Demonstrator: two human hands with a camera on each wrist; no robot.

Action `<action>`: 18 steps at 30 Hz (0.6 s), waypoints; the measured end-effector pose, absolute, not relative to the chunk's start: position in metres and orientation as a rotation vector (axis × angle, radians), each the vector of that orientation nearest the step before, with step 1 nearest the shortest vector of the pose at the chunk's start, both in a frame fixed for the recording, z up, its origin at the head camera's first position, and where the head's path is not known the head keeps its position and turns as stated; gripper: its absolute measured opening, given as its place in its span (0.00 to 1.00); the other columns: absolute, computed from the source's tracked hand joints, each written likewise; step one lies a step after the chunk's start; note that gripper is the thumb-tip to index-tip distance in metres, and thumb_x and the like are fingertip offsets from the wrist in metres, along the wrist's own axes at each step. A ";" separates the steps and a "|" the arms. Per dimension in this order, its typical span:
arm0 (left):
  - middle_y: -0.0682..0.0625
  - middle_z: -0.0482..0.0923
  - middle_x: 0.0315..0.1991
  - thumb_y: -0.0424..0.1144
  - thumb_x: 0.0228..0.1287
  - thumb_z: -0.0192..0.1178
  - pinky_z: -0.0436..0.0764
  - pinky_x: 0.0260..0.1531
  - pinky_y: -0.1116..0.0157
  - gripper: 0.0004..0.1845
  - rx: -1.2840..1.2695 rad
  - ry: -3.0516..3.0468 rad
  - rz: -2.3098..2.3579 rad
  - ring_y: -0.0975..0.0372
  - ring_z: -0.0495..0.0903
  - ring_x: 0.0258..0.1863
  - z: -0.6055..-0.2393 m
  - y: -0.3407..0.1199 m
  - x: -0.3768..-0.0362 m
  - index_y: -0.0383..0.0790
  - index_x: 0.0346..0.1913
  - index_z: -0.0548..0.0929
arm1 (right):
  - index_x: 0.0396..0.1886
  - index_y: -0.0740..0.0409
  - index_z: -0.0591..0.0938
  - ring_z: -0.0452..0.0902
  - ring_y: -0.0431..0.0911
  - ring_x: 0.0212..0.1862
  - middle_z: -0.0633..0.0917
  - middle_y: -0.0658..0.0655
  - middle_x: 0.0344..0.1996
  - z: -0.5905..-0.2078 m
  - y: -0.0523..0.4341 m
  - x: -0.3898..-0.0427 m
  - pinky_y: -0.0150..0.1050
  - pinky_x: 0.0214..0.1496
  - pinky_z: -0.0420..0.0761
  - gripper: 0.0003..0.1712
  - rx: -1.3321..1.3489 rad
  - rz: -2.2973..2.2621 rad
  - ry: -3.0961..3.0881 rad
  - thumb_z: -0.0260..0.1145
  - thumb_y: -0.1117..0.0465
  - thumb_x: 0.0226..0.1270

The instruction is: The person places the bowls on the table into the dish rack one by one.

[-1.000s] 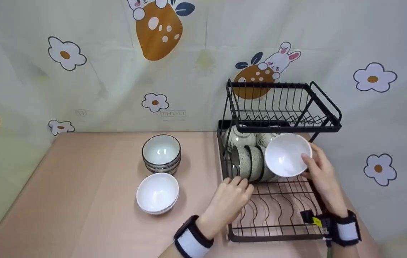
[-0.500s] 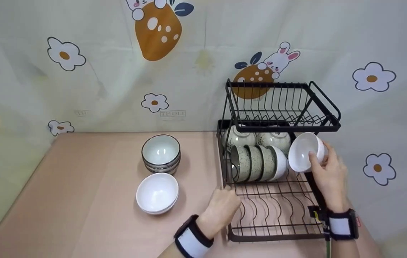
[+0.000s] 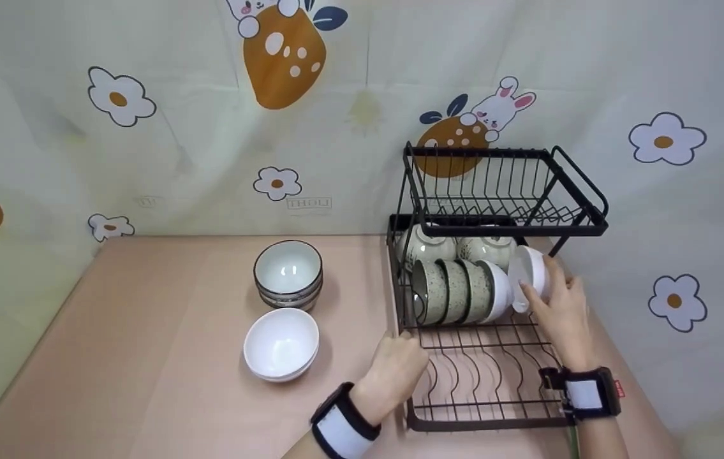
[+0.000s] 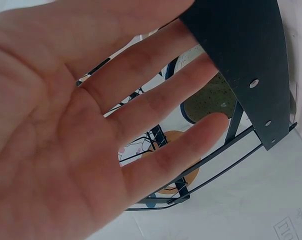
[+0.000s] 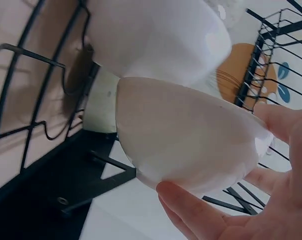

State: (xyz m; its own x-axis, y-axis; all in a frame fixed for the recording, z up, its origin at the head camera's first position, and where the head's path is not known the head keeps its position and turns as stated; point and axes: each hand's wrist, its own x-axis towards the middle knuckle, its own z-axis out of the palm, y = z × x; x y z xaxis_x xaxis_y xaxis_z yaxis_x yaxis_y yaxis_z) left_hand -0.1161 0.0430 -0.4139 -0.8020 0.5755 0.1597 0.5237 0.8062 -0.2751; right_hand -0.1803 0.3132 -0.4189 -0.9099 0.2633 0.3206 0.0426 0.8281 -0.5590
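In the head view, my right hand (image 3: 559, 312) grips a white bowl (image 3: 531, 274) tipped on its side, at the right end of the rack's row. The right wrist view shows thumb and fingers round this bowl (image 5: 191, 135), which meets or overlaps another white bowl (image 5: 161, 40) in sight. That second white bowl (image 3: 500, 290) stands on edge beside several speckled green bowls (image 3: 454, 291). My left hand (image 3: 397, 366) holds the left side of the black dish rack (image 3: 489, 422). In the left wrist view, the rack's side panel (image 4: 246, 75) hides some fingertips.
Two patterned bowls (image 3: 428, 245) sit upside down behind the row, under the rack's upper tier (image 3: 515, 229). To the left on the table (image 3: 145, 350) are a stack of dark-rimmed bowls (image 3: 288, 271) and stacked white bowls (image 3: 280, 344). A printed cloth (image 3: 196, 146) hangs behind.
My right hand has carried the white bowl to the right, turned it onto its side and brought it down beside the row. My left hand has moved from the speckled bowls to the rack's side.
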 end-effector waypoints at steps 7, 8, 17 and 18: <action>0.58 0.81 0.25 0.38 0.45 0.71 0.73 0.22 0.73 0.05 -0.855 -2.752 0.302 0.68 0.75 0.24 -0.414 0.043 -0.116 0.51 0.27 0.86 | 0.72 0.53 0.59 0.71 0.70 0.48 0.68 0.77 0.52 -0.430 0.315 -0.186 0.64 0.44 0.79 0.39 -0.156 0.810 -2.712 0.60 0.46 0.66; 0.58 0.81 0.25 0.38 0.45 0.71 0.73 0.22 0.74 0.05 -0.856 -2.751 0.307 0.68 0.75 0.24 -0.414 0.043 -0.116 0.51 0.27 0.86 | 0.72 0.54 0.58 0.71 0.69 0.48 0.68 0.77 0.51 -0.430 0.315 -0.186 0.63 0.44 0.79 0.39 -0.146 0.816 -2.725 0.60 0.45 0.66; 0.57 0.81 0.25 0.38 0.45 0.71 0.73 0.23 0.73 0.05 -0.862 -2.786 0.311 0.68 0.75 0.25 -0.413 0.043 -0.116 0.50 0.28 0.86 | 0.73 0.54 0.56 0.71 0.72 0.50 0.67 0.80 0.54 -0.433 0.317 -0.188 0.65 0.46 0.76 0.42 -0.112 0.805 -2.831 0.56 0.40 0.67; 0.57 0.81 0.26 0.38 0.46 0.71 0.74 0.23 0.73 0.06 -0.862 -2.793 0.311 0.68 0.75 0.25 -0.413 0.043 -0.116 0.50 0.29 0.86 | 0.73 0.54 0.56 0.70 0.73 0.52 0.66 0.81 0.55 -0.434 0.317 -0.188 0.66 0.47 0.75 0.42 -0.104 0.802 -2.842 0.56 0.39 0.67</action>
State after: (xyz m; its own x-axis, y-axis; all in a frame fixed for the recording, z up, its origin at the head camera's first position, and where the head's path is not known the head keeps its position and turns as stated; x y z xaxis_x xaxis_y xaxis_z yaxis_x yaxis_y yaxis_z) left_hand -0.1162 0.0430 -0.4134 -0.8094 0.5730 0.1291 0.5305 0.8075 -0.2581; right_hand -0.1876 0.3173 -0.4337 -0.9802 0.1177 0.1595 0.0169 0.8514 -0.5243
